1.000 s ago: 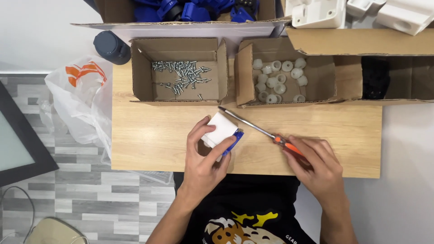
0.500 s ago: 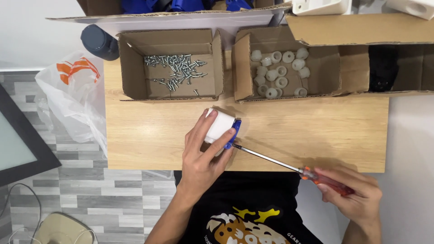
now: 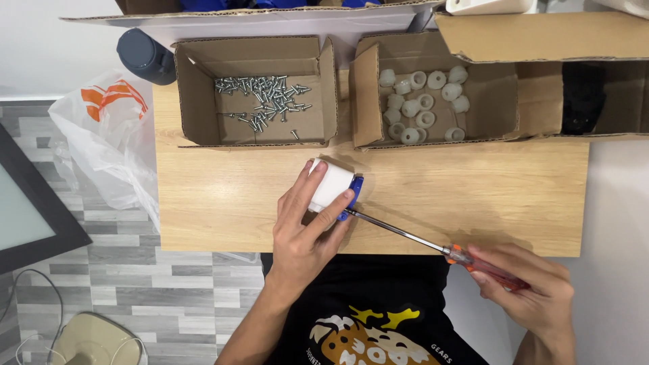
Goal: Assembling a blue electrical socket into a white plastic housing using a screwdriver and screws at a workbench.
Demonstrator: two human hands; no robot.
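- Your left hand (image 3: 307,230) is covering much of the white and blue part (image 3: 332,187).
- Your right hand (image 3: 531,287) is hiding most of the screwdriver (image 3: 433,245) handle.
- The top edge is cutting off the far boxes (image 3: 270,17).

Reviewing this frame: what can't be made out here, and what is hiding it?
Head view only.
- Screwdriver tip: hidden where it meets the white and blue part, so no screw can be seen.
- Underside of that part: covered by the left hand.
- Screwdriver handle end: wrapped by the right hand.
- Box of screws: screws too small to tell their head type.
- Dark box at right: contents in shadow, cut off by the edge.
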